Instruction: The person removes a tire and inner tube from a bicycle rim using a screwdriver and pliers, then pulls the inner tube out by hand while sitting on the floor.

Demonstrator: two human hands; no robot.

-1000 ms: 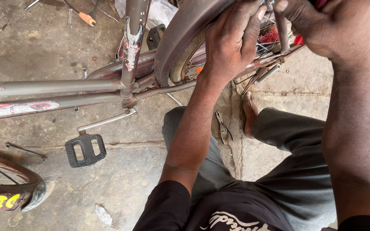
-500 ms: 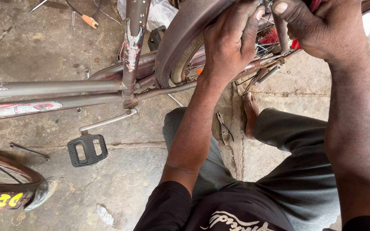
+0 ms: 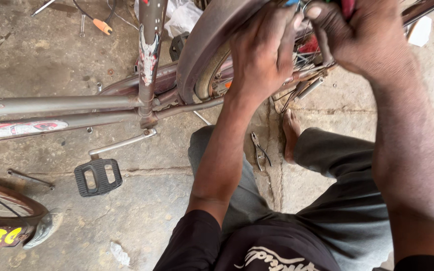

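little changed since a second ago: left hand (image 3: 264, 55) still clamped over rear mudguard (image 3: 202, 40) and wheel rim; right hand (image 3: 362, 37) still closed on part near hub, shifted slightly left. pliers (image 3: 258, 150) lie untouched on floor between knees.

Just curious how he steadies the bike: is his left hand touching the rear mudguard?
Touching. The head view shows the left hand laid over the brown mudguard, fingers curled across its curved edge with no gap.
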